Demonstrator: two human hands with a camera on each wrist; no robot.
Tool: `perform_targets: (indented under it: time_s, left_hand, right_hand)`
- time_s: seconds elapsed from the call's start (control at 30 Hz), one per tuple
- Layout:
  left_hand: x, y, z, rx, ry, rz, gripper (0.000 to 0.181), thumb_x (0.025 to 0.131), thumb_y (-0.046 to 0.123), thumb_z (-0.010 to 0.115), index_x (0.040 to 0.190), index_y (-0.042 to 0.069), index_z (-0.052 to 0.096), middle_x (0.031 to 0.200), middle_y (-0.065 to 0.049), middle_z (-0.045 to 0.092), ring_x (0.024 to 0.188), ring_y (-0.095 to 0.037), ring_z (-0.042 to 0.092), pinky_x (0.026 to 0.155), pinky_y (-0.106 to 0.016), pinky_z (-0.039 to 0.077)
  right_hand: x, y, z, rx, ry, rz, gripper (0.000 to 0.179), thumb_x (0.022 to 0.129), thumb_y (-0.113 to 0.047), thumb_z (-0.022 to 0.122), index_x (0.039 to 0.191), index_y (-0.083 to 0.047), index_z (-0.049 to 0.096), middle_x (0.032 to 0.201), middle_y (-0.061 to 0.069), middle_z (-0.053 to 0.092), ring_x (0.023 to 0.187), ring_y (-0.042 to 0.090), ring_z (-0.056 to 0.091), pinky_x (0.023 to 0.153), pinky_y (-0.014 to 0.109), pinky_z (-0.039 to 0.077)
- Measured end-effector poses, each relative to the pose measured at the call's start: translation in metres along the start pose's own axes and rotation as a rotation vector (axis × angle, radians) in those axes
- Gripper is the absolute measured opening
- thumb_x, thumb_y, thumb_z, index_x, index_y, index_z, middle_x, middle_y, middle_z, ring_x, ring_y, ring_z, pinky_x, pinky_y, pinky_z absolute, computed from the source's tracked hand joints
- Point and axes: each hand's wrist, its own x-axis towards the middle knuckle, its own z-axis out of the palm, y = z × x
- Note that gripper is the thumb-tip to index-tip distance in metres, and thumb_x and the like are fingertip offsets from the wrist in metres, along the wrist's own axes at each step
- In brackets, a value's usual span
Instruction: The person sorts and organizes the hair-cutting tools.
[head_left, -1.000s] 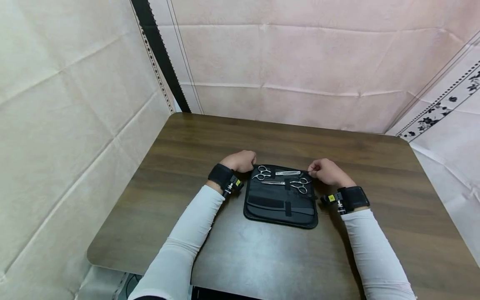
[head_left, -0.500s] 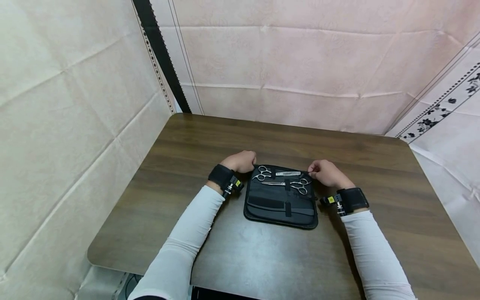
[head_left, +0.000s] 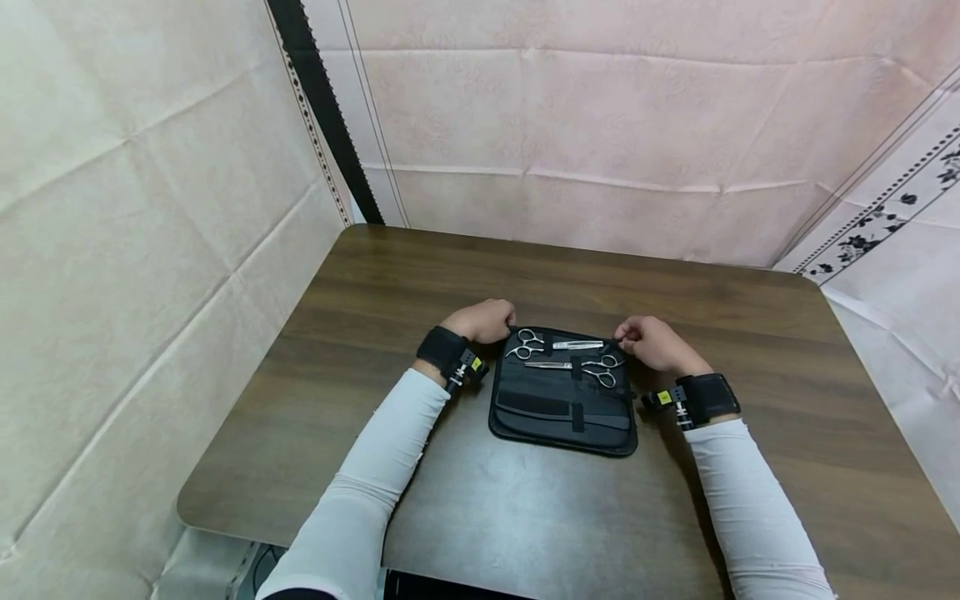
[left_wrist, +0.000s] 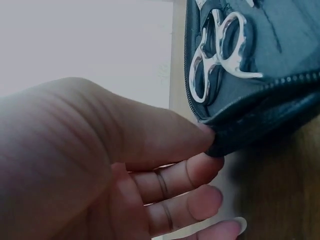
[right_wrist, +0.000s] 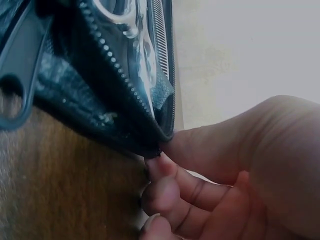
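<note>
A black zippered scissors case [head_left: 540, 389] lies unfolded on the wooden table, its far edge toward the wall. Two silver pairs of scissors rest in it: thinning scissors [head_left: 576, 345] along the far side and plain scissors [head_left: 547, 365] just nearer. My left hand [head_left: 483, 321] pinches the case's far left corner between thumb and forefinger; in the left wrist view finger loops [left_wrist: 232, 45] lie just beyond. At the far right corner my right hand [head_left: 654, 343] pinches the zipper edge, with the toothed blade [right_wrist: 160, 35] close by in the right wrist view.
The brown table [head_left: 420, 275] has rounded corners and reaches to a pale fabric backdrop [head_left: 600, 125]. A large zipper pull [right_wrist: 22, 65] hangs on the case's right side. Below the near left table edge there are dark cables [head_left: 262, 562].
</note>
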Motion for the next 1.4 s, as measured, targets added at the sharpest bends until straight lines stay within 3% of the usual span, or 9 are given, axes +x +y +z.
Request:
perform_targets:
  time_s: [0.43, 0.63, 0.83, 1.17, 1.4]
  left_hand:
    - [0.003, -0.001, 0.002, -0.001, 0.016, -0.015, 0.026, 0.104, 0.002, 0.048, 0.08, 0.011, 0.053, 0.072, 0.0, 0.044, 0.063, -0.015, 0.044, 0.061, -0.027, 0.036]
    - [0.009, -0.005, 0.0, 0.008, 0.06, -0.003, 0.015, 0.105, 0.004, 0.049, 0.104, 0.006, 0.063, 0.091, -0.005, 0.057, 0.079, -0.018, 0.053, 0.071, -0.029, 0.042]
    - [0.023, -0.014, -0.007, -0.014, 0.067, -0.001, 0.024, 0.105, 0.007, 0.047, 0.122, 0.003, 0.064, 0.113, -0.011, 0.064, 0.097, -0.023, 0.058, 0.085, -0.034, 0.048]
    - [0.052, -0.028, -0.03, -0.014, 0.075, 0.001, 0.026, 0.106, 0.006, 0.045, 0.123, 0.002, 0.065, 0.115, -0.011, 0.063, 0.097, -0.022, 0.056, 0.084, -0.032, 0.046]
    - [0.059, -0.035, -0.027, -0.03, 0.068, 0.004, 0.023, 0.107, 0.007, 0.048, 0.122, 0.003, 0.065, 0.114, -0.01, 0.063, 0.096, -0.022, 0.056, 0.083, -0.032, 0.045]
  right_hand:
    - [0.002, 0.0, 0.0, -0.005, 0.005, -0.003, 0.018, 0.102, 0.0, 0.056, 0.11, 0.003, 0.072, 0.101, 0.017, 0.069, 0.092, 0.028, 0.06, 0.086, 0.042, 0.048]
    - [0.01, 0.008, 0.001, 0.003, 0.039, -0.007, 0.019, 0.104, -0.001, 0.054, 0.11, 0.004, 0.071, 0.103, 0.019, 0.069, 0.092, 0.03, 0.059, 0.086, 0.042, 0.049]
    - [0.024, 0.011, -0.004, 0.029, 0.046, 0.029, 0.02, 0.105, -0.002, 0.053, 0.111, 0.004, 0.07, 0.106, 0.02, 0.068, 0.095, 0.032, 0.059, 0.088, 0.044, 0.048]
    - [0.065, 0.011, -0.023, 0.032, 0.05, 0.047, 0.021, 0.103, -0.001, 0.052, 0.113, 0.006, 0.07, 0.104, 0.019, 0.066, 0.095, 0.031, 0.057, 0.087, 0.041, 0.045]
    - [0.068, 0.016, -0.021, 0.061, 0.028, 0.085, 0.023, 0.104, -0.002, 0.051, 0.115, 0.006, 0.069, 0.107, 0.019, 0.065, 0.095, 0.031, 0.057, 0.085, 0.038, 0.046]
